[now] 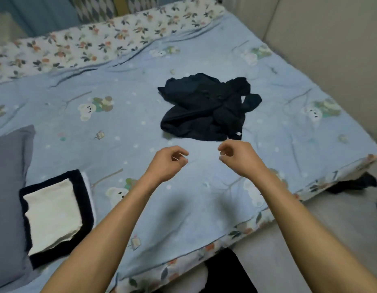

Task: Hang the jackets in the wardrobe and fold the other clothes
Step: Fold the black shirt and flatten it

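A crumpled dark navy garment point(206, 108) lies in a heap on the blue bear-print bedspread point(124, 127), right of the bed's middle. Both my arms reach out over the bed just short of the heap. My left hand point(168, 162) and my right hand point(238, 157) hover side by side a little nearer than the garment's front edge, fingers loosely curled, holding nothing and not touching the cloth. At the near left sits a folded stack: a cream piece point(53, 212) on top of a dark folded piece point(84, 199).
A grey pillow point(7, 187) lies at the left edge beside the folded stack. A floral quilt point(77, 43) runs along the far side of the bed. Beige walls close in on the right. Another dark cloth point(352, 183) lies on the floor past the bed's right corner.
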Demonstrator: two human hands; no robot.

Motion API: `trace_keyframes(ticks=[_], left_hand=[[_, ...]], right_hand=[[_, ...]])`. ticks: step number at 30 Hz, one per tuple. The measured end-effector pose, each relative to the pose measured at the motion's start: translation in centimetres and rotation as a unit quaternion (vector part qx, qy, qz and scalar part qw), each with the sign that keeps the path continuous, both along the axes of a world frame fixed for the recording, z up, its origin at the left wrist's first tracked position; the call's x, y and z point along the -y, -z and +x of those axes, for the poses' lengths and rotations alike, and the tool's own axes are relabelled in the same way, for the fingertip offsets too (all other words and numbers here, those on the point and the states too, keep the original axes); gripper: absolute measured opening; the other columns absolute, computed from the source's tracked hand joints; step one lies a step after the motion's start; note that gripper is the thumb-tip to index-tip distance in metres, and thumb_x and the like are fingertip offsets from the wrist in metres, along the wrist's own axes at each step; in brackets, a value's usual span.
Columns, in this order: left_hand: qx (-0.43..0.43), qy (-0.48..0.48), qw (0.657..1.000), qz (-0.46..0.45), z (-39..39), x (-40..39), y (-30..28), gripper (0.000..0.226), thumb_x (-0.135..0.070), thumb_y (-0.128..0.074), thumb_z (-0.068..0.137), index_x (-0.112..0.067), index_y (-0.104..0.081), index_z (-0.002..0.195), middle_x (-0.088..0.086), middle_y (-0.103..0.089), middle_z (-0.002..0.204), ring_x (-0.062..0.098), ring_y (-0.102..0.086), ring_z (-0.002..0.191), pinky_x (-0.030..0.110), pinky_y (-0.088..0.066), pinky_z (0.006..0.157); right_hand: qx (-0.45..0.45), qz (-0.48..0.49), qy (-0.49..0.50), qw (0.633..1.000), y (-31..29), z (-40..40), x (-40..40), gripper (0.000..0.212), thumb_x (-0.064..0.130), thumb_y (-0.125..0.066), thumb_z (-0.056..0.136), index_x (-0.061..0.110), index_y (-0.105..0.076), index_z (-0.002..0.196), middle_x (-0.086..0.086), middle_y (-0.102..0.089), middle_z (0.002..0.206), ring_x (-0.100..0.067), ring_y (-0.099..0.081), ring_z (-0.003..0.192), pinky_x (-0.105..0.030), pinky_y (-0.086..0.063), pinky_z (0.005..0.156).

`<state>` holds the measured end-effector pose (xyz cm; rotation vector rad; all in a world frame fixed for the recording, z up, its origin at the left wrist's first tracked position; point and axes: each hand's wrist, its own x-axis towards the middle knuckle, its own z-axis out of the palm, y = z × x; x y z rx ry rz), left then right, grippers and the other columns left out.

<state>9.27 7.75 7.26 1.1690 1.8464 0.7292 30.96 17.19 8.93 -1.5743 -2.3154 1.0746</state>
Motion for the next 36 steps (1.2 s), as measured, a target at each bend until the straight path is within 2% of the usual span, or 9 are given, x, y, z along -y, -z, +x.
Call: trace_keyframes(ticks=[7,11,13,16,20,24,27,32,36], left_hand=[[-0.067,0.0,0.99,-0.125,5.8,-15.1,8.8,0.009,-0.019,-0.063,0.091,-0.019,-0.069,0.098,0.0,-0.068,0.09,0.013,-0.062,0.072,0.02,-0.046,0.058],[-0.117,0.01,0.982,-0.15,7.8,-21.4,14.0,0.019,-0.019,-0.06,0.092,-0.017,-0.068,0.109,0.0,-0.069,0.094,0.019,-0.066,0.086,0.029,-0.053,0.077],[-0.163,0.054,0.974,-0.15,9.0,-24.5,17.0,0.03,-0.017,-0.057,0.093,-0.02,-0.066,0.122,0.002,-0.065,0.118,0.019,-0.062,0.105,0.03,-0.05,0.091],[-0.269,0.174,0.933,-0.161,10.9,-27.3,20.0,0.049,-0.007,-0.05,0.093,-0.032,-0.059,0.134,0.011,-0.017,0.161,0.028,-0.036,0.138,0.041,-0.043,0.104],[-0.451,0.312,0.828,-0.117,12.8,-29.9,22.3,0.053,-0.01,-0.047,0.096,-0.04,-0.049,0.14,0.009,0.031,0.159,0.039,0.009,0.149,0.051,-0.018,0.118],[-0.526,0.36,0.757,-0.143,14.5,-33.0,24.3,0.06,-0.011,-0.041,0.098,-0.014,-0.021,0.155,0.011,-0.011,0.164,0.036,0.006,0.151,0.054,0.0,0.121],[-0.512,0.343,0.771,-0.162,14.4,-33.2,24.3,0.061,-0.006,-0.046,0.094,-0.011,-0.028,0.152,0.007,-0.043,0.147,0.028,-0.016,0.148,0.049,-0.001,0.123],[-0.486,0.353,0.782,-0.163,13.5,-32.5,23.7,0.043,-0.011,-0.044,0.099,-0.032,-0.056,0.135,0.016,0.012,0.162,0.04,0.008,0.149,0.053,-0.003,0.122],[-0.479,0.341,0.789,-0.178,15.4,-33.2,25.5,0.045,-0.013,-0.052,0.096,-0.015,-0.04,0.139,0.024,0.004,0.162,0.042,-0.002,0.149,0.052,-0.007,0.122]], right_hand=[[-0.004,-0.043,0.009,0.999,6.2,6.3,-13.6,0.02,0.01,-0.054,0.091,0.017,-0.069,0.101,0.002,-0.066,0.089,-0.02,-0.065,0.081,-0.032,-0.055,0.077],[-0.015,-0.071,0.031,0.997,10.4,8.0,-19.2,0.026,0.008,-0.047,0.09,0.016,-0.07,0.098,-0.004,-0.071,0.097,-0.021,-0.067,0.085,-0.037,-0.057,0.081],[-0.014,-0.081,0.039,0.996,12.9,9.0,-21.5,0.027,0.009,-0.047,0.09,0.017,-0.071,0.099,-0.002,-0.071,0.095,-0.02,-0.067,0.085,-0.036,-0.057,0.08],[0.003,-0.088,0.035,0.996,15.7,10.5,-23.2,0.028,0.011,-0.045,0.09,0.018,-0.071,0.1,-0.003,-0.069,0.094,-0.021,-0.064,0.08,-0.033,-0.056,0.076],[0.012,-0.116,0.027,0.993,18.0,12.0,-23.9,0.027,0.011,-0.045,0.091,0.017,-0.069,0.104,-0.007,-0.069,0.096,-0.026,-0.065,0.082,-0.037,-0.056,0.078],[0.006,-0.135,0.048,0.99,19.6,13.8,-25.2,0.028,0.013,-0.044,0.092,0.017,-0.067,0.108,-0.008,-0.068,0.098,-0.025,-0.066,0.084,-0.037,-0.057,0.081],[-0.009,-0.145,0.068,0.987,19.5,14.8,-25.1,0.027,0.012,-0.045,0.092,0.015,-0.067,0.109,-0.008,-0.07,0.099,-0.023,-0.068,0.084,-0.037,-0.057,0.082],[-0.013,-0.146,0.068,0.987,18.0,15.4,-25.0,0.026,0.013,-0.047,0.093,0.014,-0.066,0.111,-0.009,-0.069,0.102,-0.023,-0.068,0.092,-0.038,-0.056,0.085],[-0.033,-0.127,0.072,0.989,18.2,14.7,-25.3,0.025,0.013,-0.048,0.092,0.013,-0.066,0.109,-0.01,-0.069,0.101,-0.024,-0.068,0.093,-0.038,-0.056,0.086]])
